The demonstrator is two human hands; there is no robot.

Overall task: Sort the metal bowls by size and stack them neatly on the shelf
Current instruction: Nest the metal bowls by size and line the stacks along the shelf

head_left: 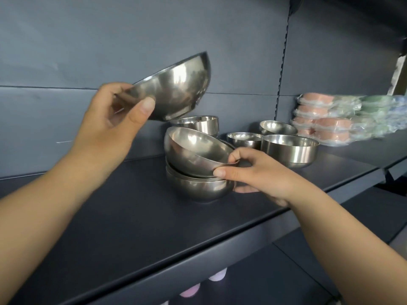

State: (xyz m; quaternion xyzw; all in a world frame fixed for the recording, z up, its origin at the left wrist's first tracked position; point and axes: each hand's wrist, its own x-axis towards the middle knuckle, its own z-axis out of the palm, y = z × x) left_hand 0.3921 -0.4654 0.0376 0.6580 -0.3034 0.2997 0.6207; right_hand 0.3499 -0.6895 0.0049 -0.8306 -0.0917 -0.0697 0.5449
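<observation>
on the dark shelf stand or hang eight metal bowls that show. the left hand has its grip closed on the rim of the largest bowl, held tilted in the air. the right hand pinches a tilted bowl atop a stack of about two. four smaller bowls sit behind. wrapped coloured dishes lie at the right.

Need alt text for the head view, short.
A person's left hand holds a large metal bowl tilted in the air while the right hand grips the tilted top bowl of a stack on a dark shelf; more bowls sit behind.
</observation>
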